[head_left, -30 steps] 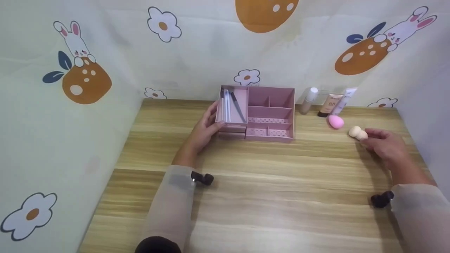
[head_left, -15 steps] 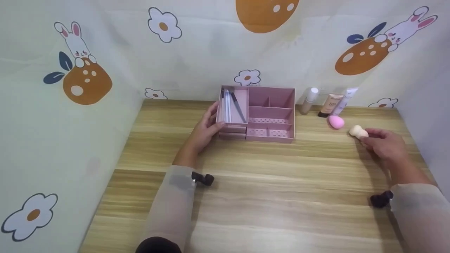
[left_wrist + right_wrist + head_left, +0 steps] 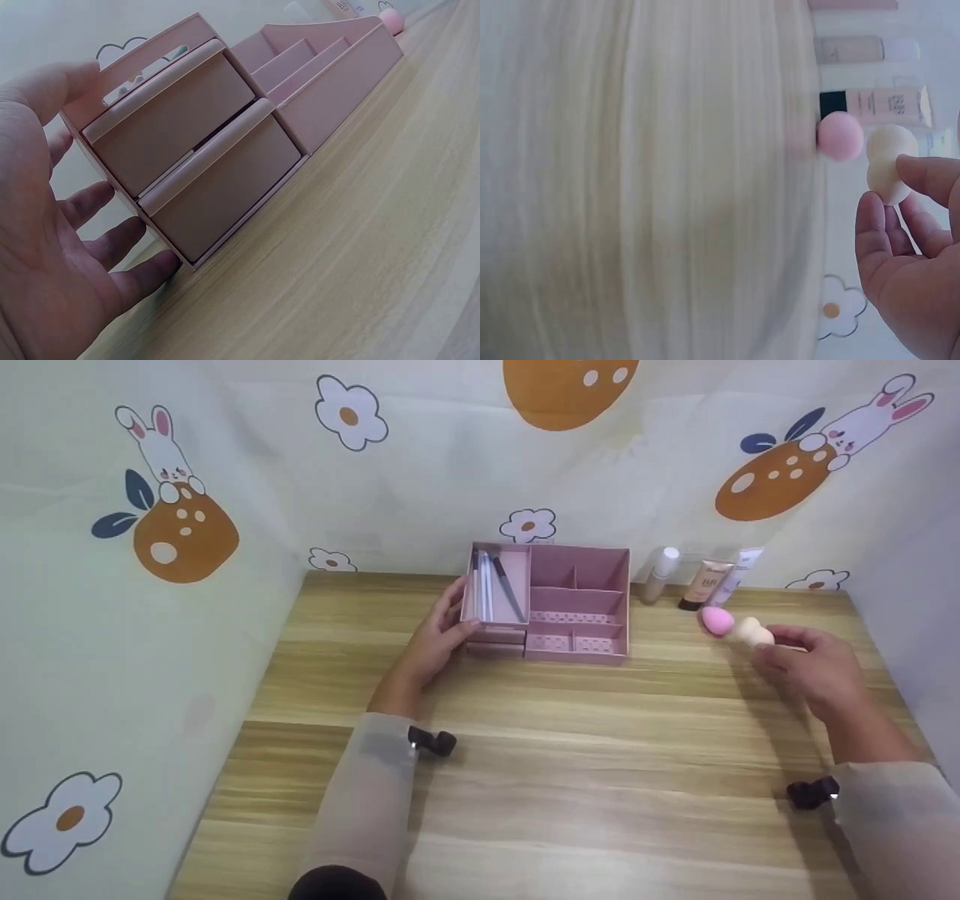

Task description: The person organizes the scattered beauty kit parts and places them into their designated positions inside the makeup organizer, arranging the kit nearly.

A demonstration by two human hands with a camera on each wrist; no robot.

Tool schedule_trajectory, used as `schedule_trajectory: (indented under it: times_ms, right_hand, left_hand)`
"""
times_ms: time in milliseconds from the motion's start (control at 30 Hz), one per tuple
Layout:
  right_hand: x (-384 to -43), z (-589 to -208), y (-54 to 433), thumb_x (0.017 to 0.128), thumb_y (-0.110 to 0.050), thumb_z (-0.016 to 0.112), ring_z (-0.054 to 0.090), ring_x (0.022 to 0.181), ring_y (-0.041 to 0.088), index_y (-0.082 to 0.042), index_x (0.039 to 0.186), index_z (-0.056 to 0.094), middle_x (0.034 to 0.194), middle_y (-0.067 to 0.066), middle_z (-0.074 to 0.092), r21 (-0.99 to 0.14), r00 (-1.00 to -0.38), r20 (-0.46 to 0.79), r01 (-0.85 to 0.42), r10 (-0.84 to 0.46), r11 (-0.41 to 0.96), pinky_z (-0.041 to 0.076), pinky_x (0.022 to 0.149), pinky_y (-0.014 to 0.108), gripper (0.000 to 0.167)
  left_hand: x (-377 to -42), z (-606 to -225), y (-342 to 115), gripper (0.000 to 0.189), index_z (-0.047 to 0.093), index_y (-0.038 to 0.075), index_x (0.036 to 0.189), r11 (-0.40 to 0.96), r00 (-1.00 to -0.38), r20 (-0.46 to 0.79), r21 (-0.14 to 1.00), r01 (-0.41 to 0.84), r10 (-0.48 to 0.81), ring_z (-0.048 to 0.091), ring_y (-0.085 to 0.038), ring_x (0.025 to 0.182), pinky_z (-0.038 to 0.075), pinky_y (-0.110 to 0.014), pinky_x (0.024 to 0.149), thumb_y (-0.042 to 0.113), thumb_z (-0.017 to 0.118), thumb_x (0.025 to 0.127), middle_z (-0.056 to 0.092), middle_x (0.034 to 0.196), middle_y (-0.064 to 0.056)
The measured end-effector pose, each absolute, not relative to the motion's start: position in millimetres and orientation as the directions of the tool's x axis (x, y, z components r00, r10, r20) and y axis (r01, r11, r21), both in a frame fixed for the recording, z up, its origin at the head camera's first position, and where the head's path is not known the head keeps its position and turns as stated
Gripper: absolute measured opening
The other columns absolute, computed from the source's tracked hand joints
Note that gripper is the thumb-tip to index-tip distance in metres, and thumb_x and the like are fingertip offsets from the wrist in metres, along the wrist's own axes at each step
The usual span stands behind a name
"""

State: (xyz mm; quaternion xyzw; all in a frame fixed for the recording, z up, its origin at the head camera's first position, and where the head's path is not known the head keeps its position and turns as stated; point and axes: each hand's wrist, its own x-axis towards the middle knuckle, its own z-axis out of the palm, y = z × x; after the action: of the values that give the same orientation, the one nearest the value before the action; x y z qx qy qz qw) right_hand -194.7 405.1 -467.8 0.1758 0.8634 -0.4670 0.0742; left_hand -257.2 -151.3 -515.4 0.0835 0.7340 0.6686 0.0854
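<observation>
A pink desk organizer [image 3: 576, 655] stands against the back wall, with several slim makeup brushes [image 3: 491, 585] in its top left tray. My left hand [image 3: 435, 637] holds the organizer's left front corner, the thumb at the upper front edge and the fingers along the side wall [image 3: 112, 184]. Between thumb and fingers, my right hand [image 3: 817, 667] pinches a cream gourd-shaped makeup sponge [image 3: 752, 631] by its near end. In the right wrist view the sponge [image 3: 891, 146] appears raised off the table. Just left of it lies a pink egg-shaped makeup sponge [image 3: 717, 621].
Right of the organizer stand a white-capped bottle [image 3: 660, 574], a beige BB cream tube [image 3: 706, 583] and a white tube [image 3: 741, 574]. All are near the back edge of the wooden table [image 3: 570, 780]. Two shut drawers [image 3: 176, 116] face the organizer's front left.
My right hand has carried the cream sponge a little leftward, up from the table and closer to the pink sponge. The left hand and the organizer have stayed in place.
</observation>
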Motion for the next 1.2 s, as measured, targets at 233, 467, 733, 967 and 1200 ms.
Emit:
schedule_trajectory:
  times_ms: [233,467,733,967,1200]
  right_hand:
    - [-193.9,-461.9,383.4,0.099,-0.027,0.077,0.067,0.091,-0.008,-0.001,0.146,0.059,0.101,-0.031,0.066,-0.831,-0.962,-0.202,0.267,0.181,0.489,0.061,0.083,0.014,0.057]
    - [-192.9,-452.0,360.5,0.101,-0.034,0.075,0.065,0.098,-0.009,-0.004,0.151,0.058,0.115,-0.022,0.064,-0.812,-0.972,-0.197,0.236,0.130,0.535,0.057,0.085,0.011,0.060]
    - [-195.0,-446.4,337.7,0.102,-0.033,0.074,0.065,0.103,-0.011,-0.006,0.153,0.057,0.130,-0.011,0.062,-0.825,-0.976,-0.207,0.209,0.064,0.525,0.058,0.088,0.011,0.060]
    - [-197.4,-443.9,320.9,0.102,-0.030,0.074,0.066,0.108,-0.006,-0.006,0.151,0.058,0.129,-0.009,0.063,-0.852,-0.980,-0.197,0.180,0.018,0.492,0.059,0.092,0.013,0.057]
    - [-200.9,-446.6,300.9,0.101,-0.025,0.076,0.068,0.105,-0.001,-0.005,0.145,0.064,0.122,-0.010,0.067,-0.877,-0.989,-0.147,0.129,-0.004,0.462,0.061,0.090,0.015,0.050]
  left_hand:
    - [-257.9,-516.9,-151.8,0.080,0.032,0.053,0.164,0.098,-0.969,-0.009,0.995,0.016,0.246,0.029,-0.023,0.166,0.030,-0.046,0.135,0.041,0.076,0.098,0.025,0.179,0.010]
    - [-256.6,-515.9,-151.1,0.083,0.029,0.049,0.166,0.083,-0.969,-0.009,0.996,0.011,0.246,0.030,-0.023,0.165,0.030,-0.045,0.134,0.040,0.077,0.098,0.025,0.179,0.009]
    - [-257.2,-516.1,-151.3,0.086,0.029,0.048,0.167,0.078,-0.969,-0.026,0.997,-0.007,0.245,0.029,-0.024,0.166,0.031,-0.047,0.134,0.041,0.077,0.097,0.022,0.180,0.008]
    - [-257.5,-515.8,-151.5,0.081,0.030,0.055,0.163,0.089,-0.970,-0.028,0.996,-0.006,0.243,0.028,-0.023,0.166,0.029,-0.047,0.135,0.044,0.077,0.097,0.023,0.180,0.009]
    - [-257.7,-517.8,-151.7,0.080,0.031,0.053,0.164,0.071,-0.969,-0.015,0.997,0.003,0.247,0.031,-0.027,0.165,0.033,-0.047,0.133,0.041,0.077,0.098,0.026,0.179,0.007]
